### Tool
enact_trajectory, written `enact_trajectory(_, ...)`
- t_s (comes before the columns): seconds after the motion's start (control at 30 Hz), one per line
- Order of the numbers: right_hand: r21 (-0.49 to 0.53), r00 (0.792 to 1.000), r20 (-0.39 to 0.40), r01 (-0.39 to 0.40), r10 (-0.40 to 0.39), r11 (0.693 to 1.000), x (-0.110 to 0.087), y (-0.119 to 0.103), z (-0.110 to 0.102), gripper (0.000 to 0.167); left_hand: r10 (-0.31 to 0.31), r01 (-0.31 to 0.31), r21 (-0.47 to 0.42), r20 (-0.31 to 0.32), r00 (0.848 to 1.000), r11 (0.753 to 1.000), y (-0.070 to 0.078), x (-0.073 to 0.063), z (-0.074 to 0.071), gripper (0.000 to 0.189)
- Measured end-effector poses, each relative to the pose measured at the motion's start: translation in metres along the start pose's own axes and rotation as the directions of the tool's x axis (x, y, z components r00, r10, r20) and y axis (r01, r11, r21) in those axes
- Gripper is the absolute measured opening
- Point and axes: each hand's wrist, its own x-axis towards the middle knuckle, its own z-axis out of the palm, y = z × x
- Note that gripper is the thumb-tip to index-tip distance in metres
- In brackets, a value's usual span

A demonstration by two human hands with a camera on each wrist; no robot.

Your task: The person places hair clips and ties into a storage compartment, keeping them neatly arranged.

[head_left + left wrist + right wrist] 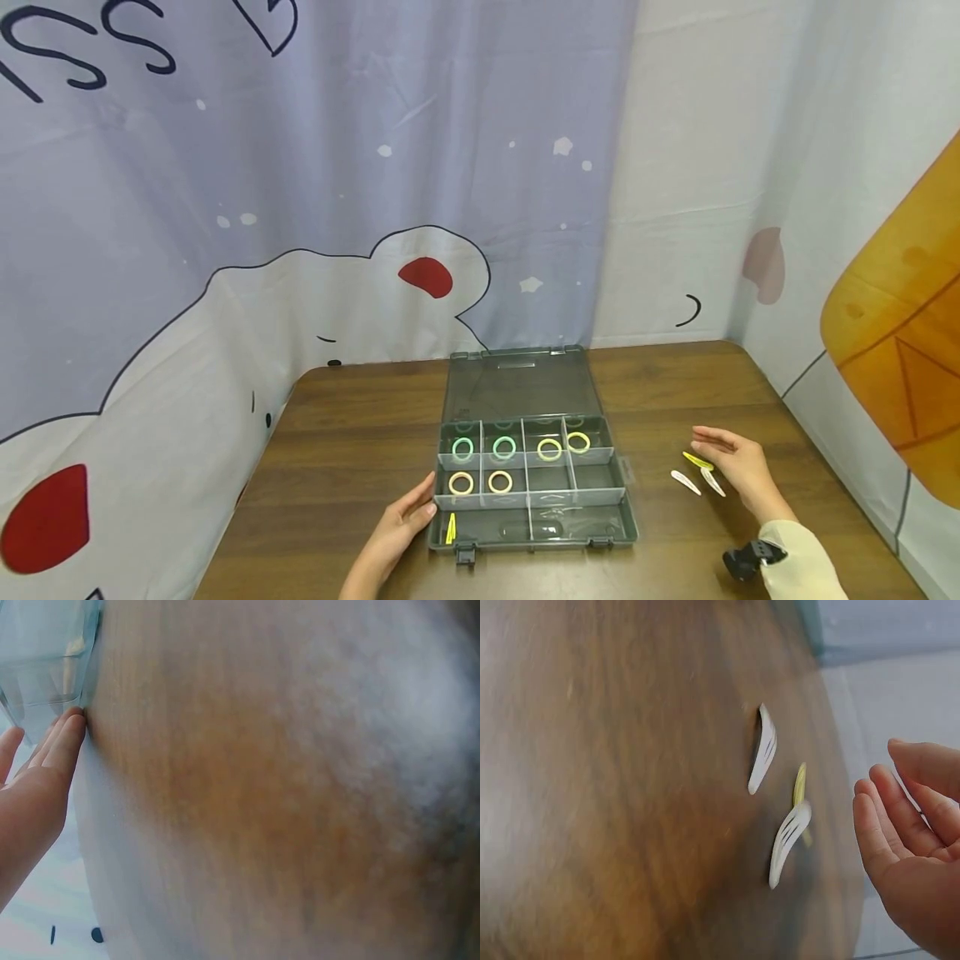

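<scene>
A see-through grey divided box lies with its lid raised at the back. My left hand rests at its left side, fingers mostly straight with the tips against the wall, as the left wrist view also shows. A yellow hair clip lies in the front left compartment. To the right of the box, my right hand hovers by a yellow hair clip and two white hair clips, its fingers loosely bent with nothing between them. One white clip overlaps the yellow one in the right wrist view.
In the back row are two green rings and two yellow rings; two pale rings are in the middle row. The wooden table meets a printed curtain behind and at both sides.
</scene>
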Motion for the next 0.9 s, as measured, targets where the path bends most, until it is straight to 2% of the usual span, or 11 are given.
enact_trajectory(0.2, -0.035, 0.998, 0.031, -0.060, 0.061, 0.998, 0.001, 0.018, -0.007, 0.050, -0.003, 0.003, 0.001, 0.005, 1.000, 1.000, 0.000, 0.000, 0.000, 0.060)
enact_trajectory(0.43, -0.092, 0.992, 0.075, -0.091, 0.098, 0.992, 0.002, 0.025, -0.009, 0.046, -0.006, 0.006, 0.008, -0.001, 1.000, 1.000, 0.001, 0.000, 0.000, 0.059)
enact_trajectory(0.67, -0.219, 0.997, 0.058, -0.041, 0.055, 0.975, 0.006, 0.026, -0.007, 0.038, 0.003, -0.003, -0.002, -0.002, 1.000, 1.000, -0.001, 0.000, 0.001, 0.059)
enact_trajectory(0.9, -0.345, 0.999, 0.027, -0.009, 0.020, 0.939, 0.011, 0.024, -0.004, 0.027, -0.002, 0.002, 0.005, -0.001, 1.000, 1.000, 0.000, 0.000, 0.000, 0.059)
